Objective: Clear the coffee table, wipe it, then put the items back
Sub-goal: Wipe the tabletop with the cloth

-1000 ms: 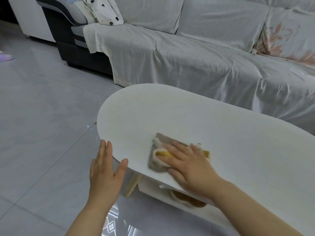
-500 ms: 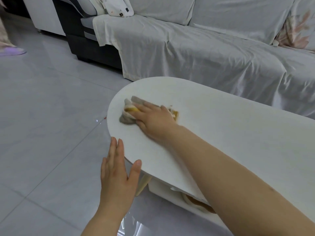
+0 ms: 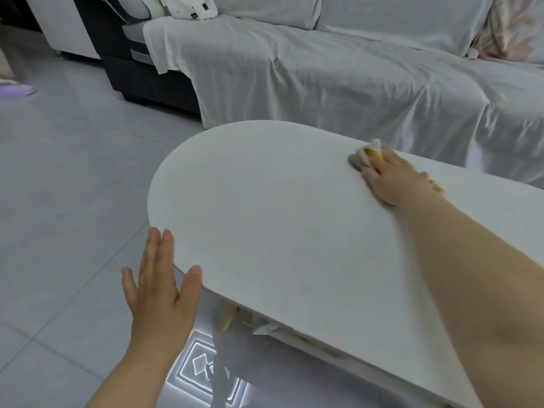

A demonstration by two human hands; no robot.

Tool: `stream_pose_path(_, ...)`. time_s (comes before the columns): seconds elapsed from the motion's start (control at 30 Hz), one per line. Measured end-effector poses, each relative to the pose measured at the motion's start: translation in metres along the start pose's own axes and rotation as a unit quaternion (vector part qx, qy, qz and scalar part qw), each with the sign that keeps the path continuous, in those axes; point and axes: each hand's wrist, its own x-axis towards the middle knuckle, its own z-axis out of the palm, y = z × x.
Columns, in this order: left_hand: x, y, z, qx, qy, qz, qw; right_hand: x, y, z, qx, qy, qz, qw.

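Note:
The white oval coffee table (image 3: 265,207) fills the middle of the view and its top is bare. My right hand (image 3: 397,178) presses a grey and yellow cloth (image 3: 363,156) flat against the top near the far edge, fingers spread over it. My left hand (image 3: 160,278) is open with fingers apart; its thumb rests on the near left rim of the table and the fingers hang beside the edge.
A sofa under a pale grey cover (image 3: 338,75) runs along the far side of the table, close to its edge. A lower shelf (image 3: 294,334) and a wooden leg (image 3: 226,318) show under the top. Grey tiled floor (image 3: 73,187) lies to the left.
My right hand has swept the cloth from the near edge to the left end, then across to the far right side. My left hand has stayed at the near rim.

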Motion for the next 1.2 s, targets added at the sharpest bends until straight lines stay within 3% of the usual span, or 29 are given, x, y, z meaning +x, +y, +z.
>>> stream_pose_path(0.2, 0.000, 0.008, -0.005, 0.032, -0.025, -0.018, 0.999, -0.048, 0.052, -0.007, -0.025, 0.016, 0.046, 0.998)
stream_pose_path(1.2, -0.006, 0.019, -0.003, 0.120, -0.045, -0.004, 0.992, -0.121, 0.044, 0.000, -0.052, -0.014, 0.073, 0.996)
